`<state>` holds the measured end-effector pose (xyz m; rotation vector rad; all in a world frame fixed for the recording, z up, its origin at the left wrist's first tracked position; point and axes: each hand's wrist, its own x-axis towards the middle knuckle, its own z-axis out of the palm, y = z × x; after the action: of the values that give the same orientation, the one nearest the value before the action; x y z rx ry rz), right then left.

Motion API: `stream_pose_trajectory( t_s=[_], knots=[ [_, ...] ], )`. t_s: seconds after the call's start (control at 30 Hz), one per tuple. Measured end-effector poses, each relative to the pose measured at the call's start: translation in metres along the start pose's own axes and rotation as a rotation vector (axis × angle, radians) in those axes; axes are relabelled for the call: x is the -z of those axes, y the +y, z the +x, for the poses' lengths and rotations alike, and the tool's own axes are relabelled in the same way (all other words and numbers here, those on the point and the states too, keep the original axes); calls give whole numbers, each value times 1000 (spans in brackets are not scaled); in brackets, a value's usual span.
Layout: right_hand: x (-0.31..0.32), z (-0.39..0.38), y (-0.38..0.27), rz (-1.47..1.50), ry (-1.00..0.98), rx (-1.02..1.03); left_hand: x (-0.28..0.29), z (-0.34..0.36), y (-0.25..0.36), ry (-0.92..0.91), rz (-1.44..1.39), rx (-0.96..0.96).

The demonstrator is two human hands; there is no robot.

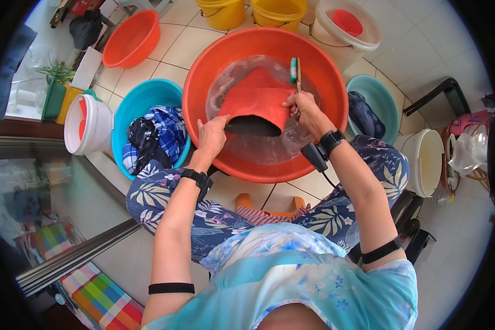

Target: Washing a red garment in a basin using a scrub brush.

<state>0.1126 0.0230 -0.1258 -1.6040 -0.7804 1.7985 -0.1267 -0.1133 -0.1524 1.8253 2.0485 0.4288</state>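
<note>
In the large orange basin of soapy water lies a red cloth item, partly lifted, its open end facing me and dark inside. My left hand grips the left edge of that opening, fingers bent over it. My right hand, at the item's right edge, is closed on a brush with a pale handle and green head, held upright; its thumb and fingers also touch the red cloth. The brush's bristles are too small to make out clearly.
Around me are a blue tub of plaid clothes, a teal tub with dark cloth, yellow buckets, an orange basin, white buckets and a glass door. My knees flank the big basin.
</note>
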Motion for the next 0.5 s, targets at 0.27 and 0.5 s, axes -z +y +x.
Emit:
stream_pose_trajectory(
  t_s=[0.27,0.5],
  knots=[
    [40,-19,84,-202,112,-241,-29,-26,11,-410,177,-88],
    [78,-22,116,-420,114,-206,-64,-19,19,-620,408,-111]
  ],
)
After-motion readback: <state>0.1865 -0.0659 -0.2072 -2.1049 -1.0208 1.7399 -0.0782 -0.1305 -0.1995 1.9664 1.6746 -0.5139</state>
